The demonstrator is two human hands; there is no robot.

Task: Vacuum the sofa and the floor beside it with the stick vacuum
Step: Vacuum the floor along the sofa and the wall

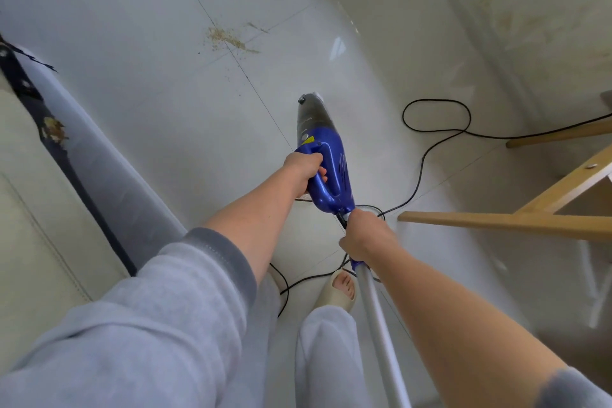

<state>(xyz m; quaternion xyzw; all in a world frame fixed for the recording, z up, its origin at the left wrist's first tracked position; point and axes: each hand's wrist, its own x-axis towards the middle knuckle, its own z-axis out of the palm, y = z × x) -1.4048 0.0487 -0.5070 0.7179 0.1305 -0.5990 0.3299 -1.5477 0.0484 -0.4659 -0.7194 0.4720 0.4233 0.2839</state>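
At the centre of the frame the left hand point(306, 172) is wrapped round the loop handle of the blue stick vacuum point(326, 169), and just below it the right hand point(362, 237) grips the collar where the blue body joins the silver tube point(381, 334), which runs down toward the lower edge. The vacuum's dark nose points up the frame over the pale tiled floor point(159, 83), where a patch of tan crumbs point(228, 38) lies well apart near the upper middle. The sofa point(36, 195) fills the left edge with more crumbs on its dark trim, a black cord point(422, 162) loops across the floor to the right, and wooden furniture legs point(496, 223) reach in from the right edge.
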